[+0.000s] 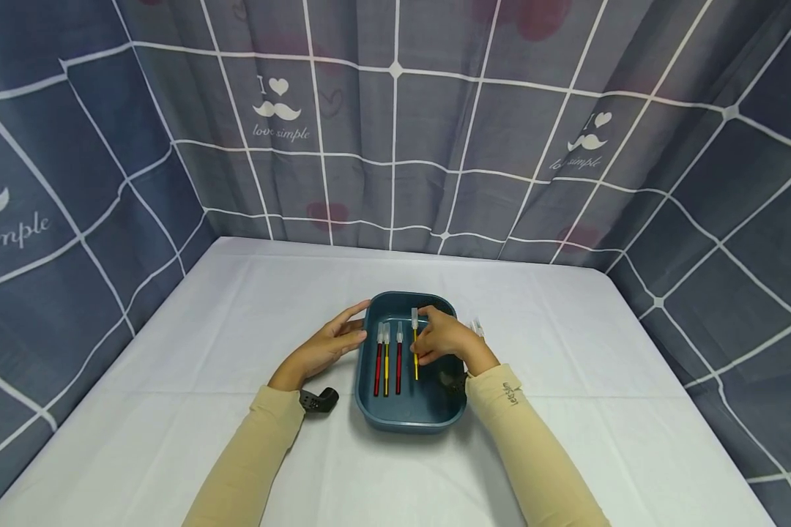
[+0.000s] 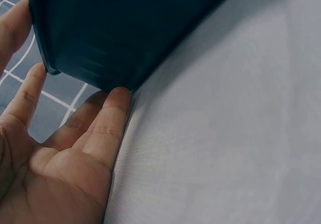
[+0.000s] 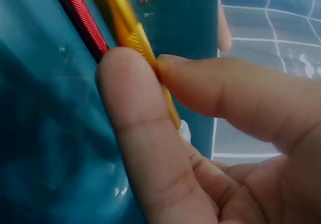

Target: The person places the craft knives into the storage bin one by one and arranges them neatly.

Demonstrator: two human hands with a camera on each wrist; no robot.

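Observation:
A teal bin (image 1: 405,426) holds two red pens (image 1: 378,369) (image 1: 398,369) and a yellow pen (image 1: 387,369), lying side by side with clear caps. Over its right half, my right hand (image 1: 444,337) pinches another yellow pen (image 1: 416,355) between thumb and finger; the right wrist view shows this yellow pen (image 3: 138,38) beside a red one (image 3: 83,18). My left hand (image 1: 323,351) rests against the bin's left side, fingers extended; in the left wrist view its fingertips touch the bin wall (image 2: 110,43), the hand (image 2: 65,169) being below it.
Clear-capped items (image 1: 477,328) lie just right of the bin, partly hidden by my right wrist. A white cloth (image 1: 270,285) covers the table. Grey gridded curtains (image 1: 422,132) stand behind and at both sides. Black devices are strapped at my wrists.

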